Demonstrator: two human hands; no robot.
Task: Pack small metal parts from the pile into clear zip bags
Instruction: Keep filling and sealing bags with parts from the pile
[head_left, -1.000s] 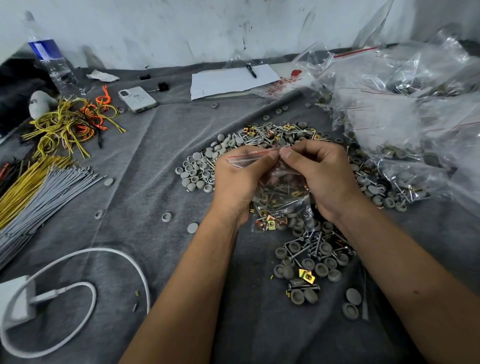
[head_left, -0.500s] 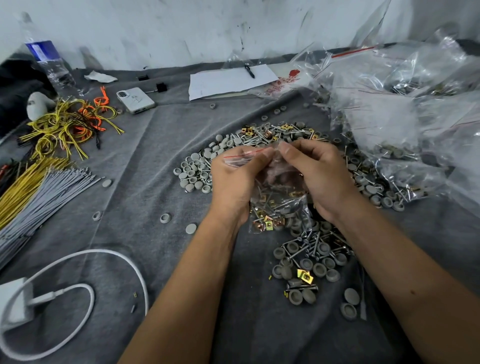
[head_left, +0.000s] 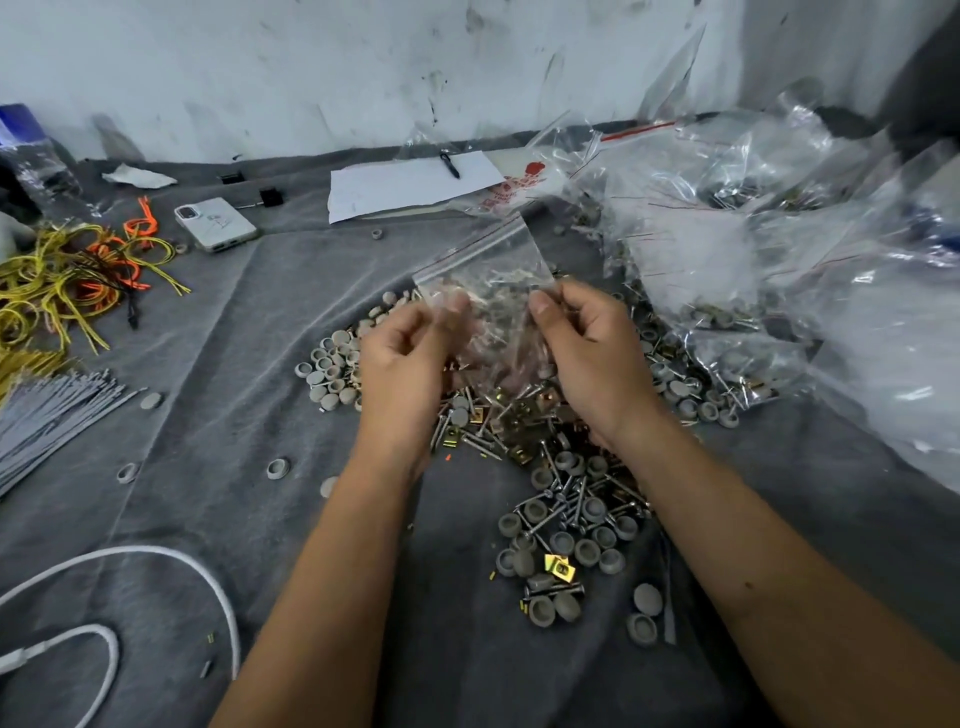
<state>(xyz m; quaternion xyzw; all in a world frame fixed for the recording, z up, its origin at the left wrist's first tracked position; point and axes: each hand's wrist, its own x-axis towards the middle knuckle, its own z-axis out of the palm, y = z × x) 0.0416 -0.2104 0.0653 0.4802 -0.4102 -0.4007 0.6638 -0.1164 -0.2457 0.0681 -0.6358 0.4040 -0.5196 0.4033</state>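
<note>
Two hands, left hand (head_left: 402, 358) and right hand (head_left: 587, 353), pinching one clear zip bag (head_left: 485, 270) (blurred), above pile (head_left: 561, 499).

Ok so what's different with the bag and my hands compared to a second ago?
The zip bag has been turned: its red zip strip, which lay level between the fingertips, now slants up and away. Both hands moved apart; the left hand and right hand each keep a pinching grip on the bag's sides. The pile of parts and the phone stayed put.
</note>
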